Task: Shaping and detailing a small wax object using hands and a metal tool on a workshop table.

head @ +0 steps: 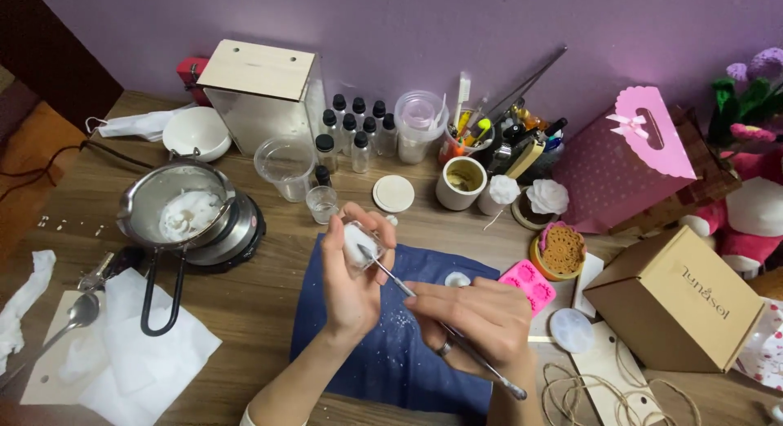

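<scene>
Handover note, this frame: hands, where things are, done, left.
Left hand: grips a small clear cup of white wax, tilted, above the blue cloth.
Right hand: holds a thin metal tool, tip in the wax.
Melting pot with white wax sits on the hotplate, left. Pink mould right of the cloth.
Done: white flecks on the cloth.
Left: wax remains in the cup.

The wall (408, 26) at twelve o'clock is purple. The table (261, 295) is brown wood grain. The cloth (391, 344) at six o'clock is dark blue, flecked white. The pot (183, 206) at nine o'clock is silver, its wax white. The mould (528, 284) at three o'clock is hot pink. The bag (628, 161) at two o'clock is pink with tiny white dots. The box (677, 303) at four o'clock is plain tan. The bottles (355, 124) at twelve o'clock are clear with black caps.
</scene>
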